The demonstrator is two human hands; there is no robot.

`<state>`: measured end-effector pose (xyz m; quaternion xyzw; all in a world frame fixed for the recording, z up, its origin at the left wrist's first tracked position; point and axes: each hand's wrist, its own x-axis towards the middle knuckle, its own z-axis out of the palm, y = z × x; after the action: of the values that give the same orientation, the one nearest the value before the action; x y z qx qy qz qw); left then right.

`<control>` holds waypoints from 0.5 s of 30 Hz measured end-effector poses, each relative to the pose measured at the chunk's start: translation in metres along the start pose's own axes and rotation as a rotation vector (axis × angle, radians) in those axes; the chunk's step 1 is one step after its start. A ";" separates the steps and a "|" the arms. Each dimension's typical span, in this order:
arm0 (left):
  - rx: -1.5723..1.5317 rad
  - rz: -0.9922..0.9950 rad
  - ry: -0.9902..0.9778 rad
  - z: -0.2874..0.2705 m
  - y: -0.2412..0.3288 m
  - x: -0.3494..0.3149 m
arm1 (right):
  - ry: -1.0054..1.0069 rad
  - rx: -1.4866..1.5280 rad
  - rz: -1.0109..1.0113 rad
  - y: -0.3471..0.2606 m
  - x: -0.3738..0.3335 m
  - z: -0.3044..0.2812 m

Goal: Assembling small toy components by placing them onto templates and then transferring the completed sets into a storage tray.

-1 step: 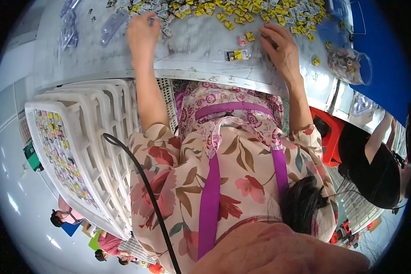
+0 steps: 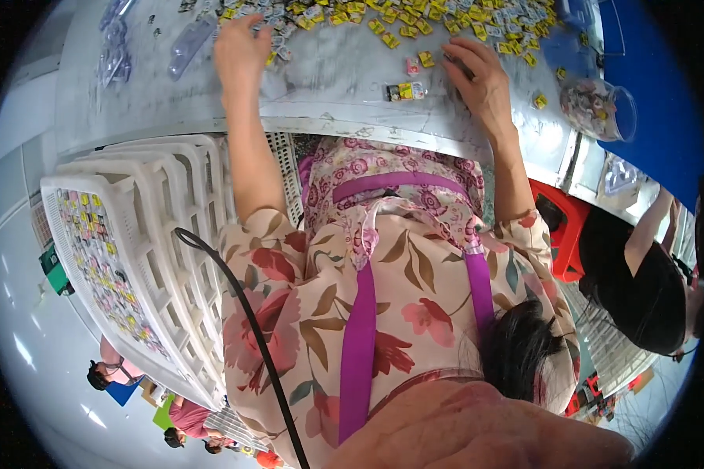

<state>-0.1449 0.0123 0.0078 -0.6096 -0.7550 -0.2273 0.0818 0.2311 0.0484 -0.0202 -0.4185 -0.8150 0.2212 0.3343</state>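
My left hand (image 2: 240,55) reaches over the near edge of a pile of small flat pieces (image 2: 414,16), mostly yellow with some white and grey. Its fingers and thumb are apart, with no piece seen between them. A small yellow piece (image 2: 271,59) lies just by the thumb. My right hand (image 2: 481,74) hovers at the right, fingers loosely bent and apart, seemingly holding nothing. Left of its fingertips lie a single yellow piece (image 2: 425,59), a pink piece (image 2: 412,66) and a short row of joined black, yellow and white pieces (image 2: 406,91).
Clear plastic shells (image 2: 189,51) lie on the grey table (image 2: 328,98) at the left. A clear round tub (image 2: 594,109) with pieces in it lies tipped at the right edge. White plastic crates (image 2: 133,195) stand at my left, a red stool (image 2: 557,234) and another person (image 2: 637,281) at my right.
My left hand has shifted slightly, and a yellow piece now shows beside its thumb. The right hand has hardly moved. The whole view has shifted a little.
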 end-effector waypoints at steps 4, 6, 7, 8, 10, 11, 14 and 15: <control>-0.042 -0.070 -0.232 0.019 -0.015 0.018 | 0.029 0.064 0.038 -0.001 0.004 0.003; -0.065 -0.096 -0.243 0.020 -0.010 0.021 | 0.074 -0.026 -0.076 0.005 0.003 0.006; -0.071 -0.134 -0.245 0.019 -0.009 0.019 | 0.075 -0.035 -0.065 0.006 0.003 0.006; -0.075 -0.103 -0.193 0.018 -0.005 0.016 | 0.056 -0.077 -0.103 0.008 0.004 0.006; -0.051 -0.083 -0.158 0.012 0.006 0.004 | 0.034 -0.118 -0.139 0.011 0.005 0.005; -0.018 -0.070 -0.115 0.009 0.010 0.000 | 0.013 -0.102 -0.135 0.012 0.005 0.004; 0.013 -0.057 -0.058 0.018 0.010 -0.005 | -0.015 -0.089 -0.130 0.010 0.005 0.002; 0.014 -0.060 -0.053 0.015 0.009 -0.007 | -0.019 -0.091 -0.126 0.009 0.006 0.001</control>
<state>-0.1326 0.0144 -0.0064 -0.5919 -0.7764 -0.2082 0.0591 0.2332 0.0582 -0.0244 -0.3792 -0.8520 0.1665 0.3204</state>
